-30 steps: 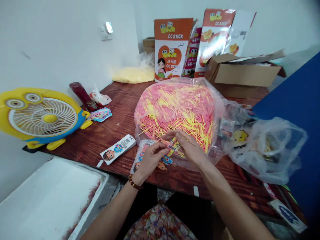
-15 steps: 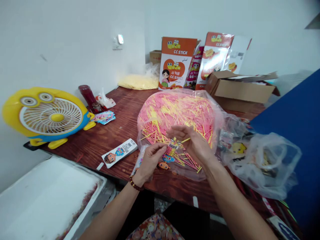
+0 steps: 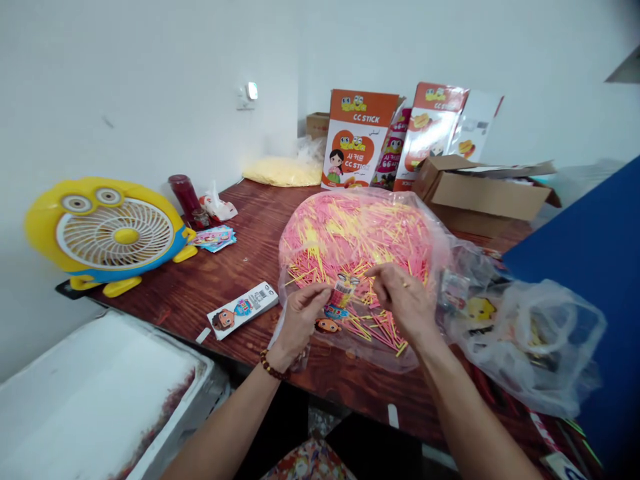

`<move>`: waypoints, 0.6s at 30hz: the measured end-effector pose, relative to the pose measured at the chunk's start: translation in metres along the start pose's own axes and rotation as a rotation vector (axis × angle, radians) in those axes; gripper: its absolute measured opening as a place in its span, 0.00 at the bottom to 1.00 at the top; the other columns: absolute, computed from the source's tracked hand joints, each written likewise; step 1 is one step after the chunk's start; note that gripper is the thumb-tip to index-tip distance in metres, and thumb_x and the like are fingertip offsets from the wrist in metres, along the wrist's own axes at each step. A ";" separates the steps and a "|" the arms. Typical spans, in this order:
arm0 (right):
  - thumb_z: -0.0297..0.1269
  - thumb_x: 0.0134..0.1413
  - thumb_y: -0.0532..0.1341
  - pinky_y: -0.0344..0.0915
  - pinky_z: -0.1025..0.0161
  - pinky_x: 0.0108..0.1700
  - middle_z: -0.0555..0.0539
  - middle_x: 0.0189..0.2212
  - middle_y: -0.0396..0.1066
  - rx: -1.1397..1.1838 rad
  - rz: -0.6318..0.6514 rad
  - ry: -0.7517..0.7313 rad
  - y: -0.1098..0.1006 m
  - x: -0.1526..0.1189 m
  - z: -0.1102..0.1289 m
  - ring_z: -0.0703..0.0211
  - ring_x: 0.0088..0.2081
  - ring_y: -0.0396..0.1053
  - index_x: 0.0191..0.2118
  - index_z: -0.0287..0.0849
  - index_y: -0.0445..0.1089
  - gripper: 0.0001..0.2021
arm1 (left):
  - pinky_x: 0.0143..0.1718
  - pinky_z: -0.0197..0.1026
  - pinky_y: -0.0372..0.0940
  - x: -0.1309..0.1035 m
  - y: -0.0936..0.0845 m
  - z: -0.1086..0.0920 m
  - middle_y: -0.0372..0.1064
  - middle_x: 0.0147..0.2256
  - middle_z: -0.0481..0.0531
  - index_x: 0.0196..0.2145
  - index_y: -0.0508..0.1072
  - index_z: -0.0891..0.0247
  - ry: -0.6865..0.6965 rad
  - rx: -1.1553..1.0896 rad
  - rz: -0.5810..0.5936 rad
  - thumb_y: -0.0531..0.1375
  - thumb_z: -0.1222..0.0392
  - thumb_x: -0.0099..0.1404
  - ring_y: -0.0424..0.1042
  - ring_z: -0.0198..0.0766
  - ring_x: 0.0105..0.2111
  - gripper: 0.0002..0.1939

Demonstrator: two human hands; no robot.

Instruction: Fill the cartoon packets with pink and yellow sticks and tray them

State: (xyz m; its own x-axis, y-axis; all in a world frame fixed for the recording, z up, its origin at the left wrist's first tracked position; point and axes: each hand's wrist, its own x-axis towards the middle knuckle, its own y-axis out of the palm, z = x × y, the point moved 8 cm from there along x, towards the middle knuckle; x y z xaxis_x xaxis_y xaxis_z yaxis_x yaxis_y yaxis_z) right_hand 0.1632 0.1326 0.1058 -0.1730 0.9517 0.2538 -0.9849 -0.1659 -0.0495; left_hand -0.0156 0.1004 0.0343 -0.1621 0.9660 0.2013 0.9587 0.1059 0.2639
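My left hand (image 3: 300, 319) wears a beaded bracelet and pinches a small clear printed packet (image 3: 344, 293) by its left edge. The packet carries a barcode and a cartoon face, and yellow and pink show through it. Just to its right is my right hand (image 3: 407, 300), fingers curled together; whatever they pinch, if anything, I cannot make out. Behind and below both hands lies a large clear plastic bag (image 3: 295, 230) full of thin pink and yellow sticks (image 3: 370, 227), some of them loose at its near mouth.
A stack of printed cards (image 3: 243, 310) lies left of the bag. Further left stands a yellow fan (image 3: 117, 233). CC Stick boxes (image 3: 357, 140) and an open carton (image 3: 485, 193) stand behind. A white plastic bag (image 3: 545, 340) is at right, a white foam box (image 3: 100, 393) below left.
My right hand has gone from spread and cupped over the packet to curled, slightly further right. My left hand still pinches the packet. The view has shifted a little.
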 end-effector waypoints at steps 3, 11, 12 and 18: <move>0.50 0.57 0.64 0.54 0.66 0.24 0.54 0.21 0.64 -0.158 0.069 -0.054 0.016 -0.012 -0.001 0.65 0.22 0.57 0.33 0.44 0.75 0.13 | 0.43 0.40 0.67 -0.001 -0.002 0.004 0.79 0.36 0.51 0.37 0.83 0.61 -0.002 -0.045 -0.003 0.65 0.52 0.62 0.73 0.39 0.36 0.11; 0.46 0.59 0.62 0.57 0.65 0.29 0.52 0.22 0.67 -0.318 0.173 -0.109 0.036 -0.007 0.004 0.62 0.25 0.62 0.28 0.43 0.75 0.14 | 0.47 0.42 0.66 -0.003 -0.008 -0.014 0.77 0.39 0.51 0.36 0.83 0.59 0.127 0.050 -0.053 0.63 0.57 0.64 0.72 0.40 0.43 0.08; 0.46 0.58 0.62 0.56 0.65 0.29 0.52 0.22 0.67 -0.321 0.194 -0.102 0.036 -0.005 0.002 0.62 0.26 0.61 0.28 0.43 0.75 0.14 | 0.47 0.42 0.66 -0.003 -0.008 -0.016 0.77 0.39 0.51 0.36 0.83 0.58 0.134 0.080 -0.054 0.63 0.57 0.65 0.72 0.41 0.43 0.08; 0.47 0.54 0.65 0.52 0.65 0.27 0.53 0.19 0.63 -0.252 0.137 -0.021 0.029 0.005 -0.011 0.64 0.23 0.57 0.25 0.42 0.75 0.14 | 0.48 0.41 0.66 0.000 -0.012 -0.012 0.78 0.39 0.51 0.35 0.83 0.59 0.086 0.052 -0.075 0.64 0.56 0.63 0.73 0.39 0.42 0.07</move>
State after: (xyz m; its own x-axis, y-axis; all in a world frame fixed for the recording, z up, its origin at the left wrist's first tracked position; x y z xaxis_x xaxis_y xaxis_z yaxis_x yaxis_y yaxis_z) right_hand 0.1343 0.1351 0.0945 -0.3066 0.9190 0.2477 -0.9206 -0.2203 -0.3223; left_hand -0.0303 0.0960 0.0419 -0.2507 0.9316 0.2633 0.9537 0.1910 0.2322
